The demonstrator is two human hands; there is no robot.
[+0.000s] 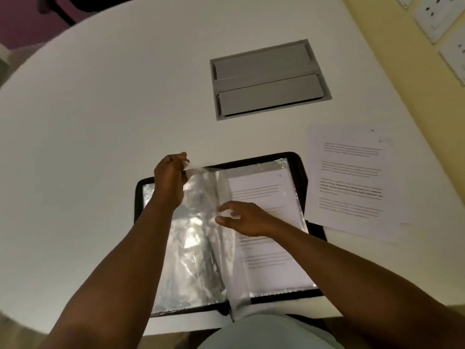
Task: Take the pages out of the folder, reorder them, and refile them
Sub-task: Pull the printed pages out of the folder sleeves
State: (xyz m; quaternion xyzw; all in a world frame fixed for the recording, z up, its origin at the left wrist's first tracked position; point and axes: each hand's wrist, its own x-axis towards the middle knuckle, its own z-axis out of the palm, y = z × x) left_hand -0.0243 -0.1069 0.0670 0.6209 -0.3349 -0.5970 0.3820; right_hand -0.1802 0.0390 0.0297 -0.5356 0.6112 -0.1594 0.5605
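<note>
One white table [100, 122] held one open black folder [298, 170] near its front edge and one stack of loose pages [352, 177] just right; left hand [169, 180] pinched a clear sleeve's [201, 222] top corner, right hand [245, 219] rested loosely spread on a filed page [264, 195]

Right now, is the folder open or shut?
Open. The folder lies flat on the table, both sides spread; the left hand pinches a clear sleeve at its top corner.

Round white table [100, 122] with grey hatch [269, 79], yellow wall [392, 41] with white sockets [432, 18].
</note>
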